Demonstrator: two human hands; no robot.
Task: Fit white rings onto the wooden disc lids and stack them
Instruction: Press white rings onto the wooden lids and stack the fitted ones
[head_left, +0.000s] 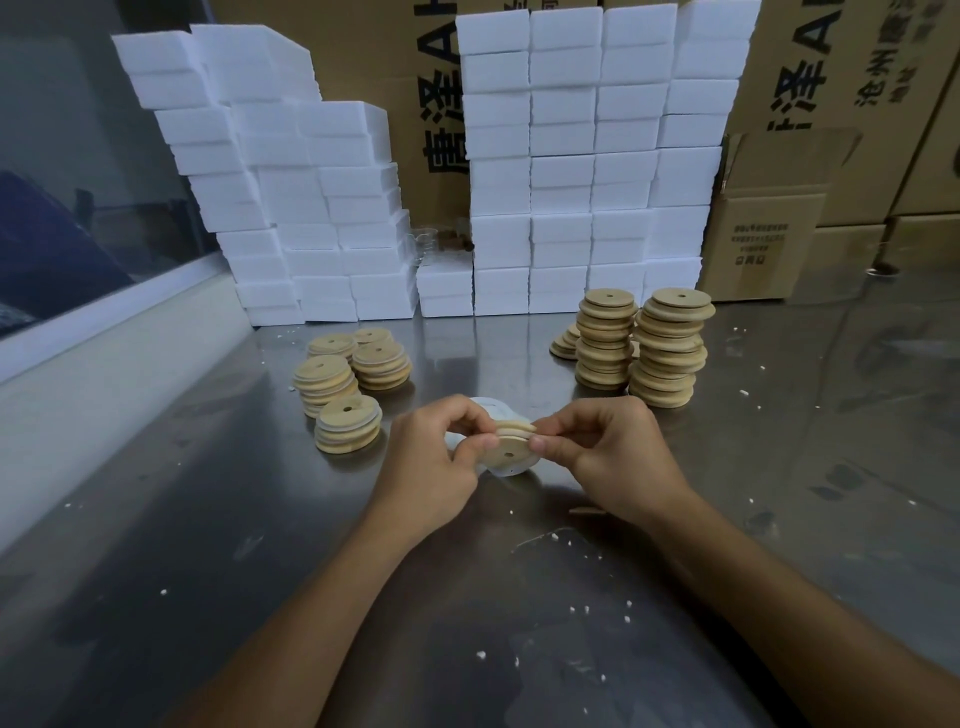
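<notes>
Here, the left hand (441, 452) and right hand (602, 447) pinched a wooden disc lid (511, 452) between their fingertips, a white ring (493, 408) just behind, above the worktop (519, 597).

Steel table (779, 493) strewn with white crumbs (480, 654), white foam blocks (571, 166) stacked at twelve o'clock, printed cardboard boxes (841, 104) behind toward one o'clock, glass pane (78, 182) at ten o'clock
</notes>
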